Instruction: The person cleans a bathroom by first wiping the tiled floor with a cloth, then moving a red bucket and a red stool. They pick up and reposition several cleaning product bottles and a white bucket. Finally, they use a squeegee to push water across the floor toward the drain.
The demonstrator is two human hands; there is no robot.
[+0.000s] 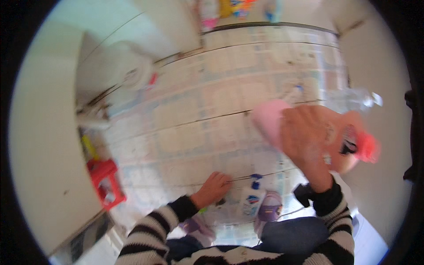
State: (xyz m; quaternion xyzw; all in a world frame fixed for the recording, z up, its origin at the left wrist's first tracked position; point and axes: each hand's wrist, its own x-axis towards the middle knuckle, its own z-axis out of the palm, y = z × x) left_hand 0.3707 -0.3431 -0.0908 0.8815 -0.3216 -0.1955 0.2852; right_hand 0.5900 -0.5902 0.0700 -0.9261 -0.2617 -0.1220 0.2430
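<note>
A large pink bottle with a red cap is held on its side in my right hand, whose fingers wrap round its middle. The cap end points right; motion blurs the bottle. Lower down, my left hand hangs over the tiled floor with its fingers loosely curled together. Nothing shows in it, though its underside is hidden. To the right of that hand, a white bottle with a blue top is beside my shoe.
A clear plastic bottle lies by the right wall. At the left are a red plastic basket or stool and a round white container. Several colourful packages stand beyond a dark ledge at the far side. Pale patterned tiles cover the floor.
</note>
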